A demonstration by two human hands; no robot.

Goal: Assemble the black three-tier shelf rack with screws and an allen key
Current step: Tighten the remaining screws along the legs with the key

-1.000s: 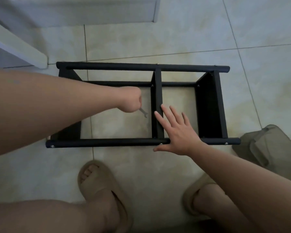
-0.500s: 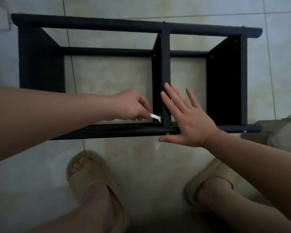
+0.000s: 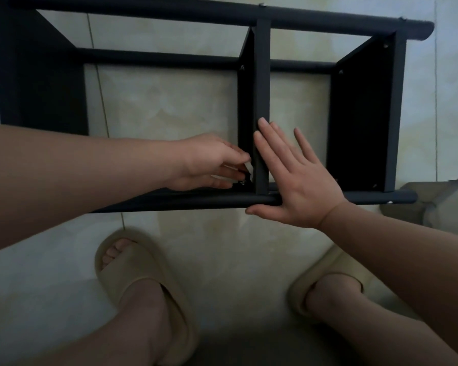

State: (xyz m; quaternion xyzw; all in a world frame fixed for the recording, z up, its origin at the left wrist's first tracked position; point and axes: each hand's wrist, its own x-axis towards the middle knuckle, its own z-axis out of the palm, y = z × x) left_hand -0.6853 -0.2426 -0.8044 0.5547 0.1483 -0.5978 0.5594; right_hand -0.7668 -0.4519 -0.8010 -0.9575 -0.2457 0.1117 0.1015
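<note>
the left hand (image 3: 212, 162) has its fingers curled, pinching a small pale tool (image 3: 248, 163) that is mostly hidden, right at the near foot of the middle shelf (image 3: 261, 75). the right hand (image 3: 299, 180) lies flat, fingers straight and spread, pressing on that shelf's edge and on the near rail (image 3: 196, 202). the rack (image 3: 365, 114) lies on its side on the tiled floor (image 3: 169, 107), just in front of two feet in beige slippers (image 3: 132, 262). a beige bag (image 3: 439, 202) sits by the rack's right end.
</note>
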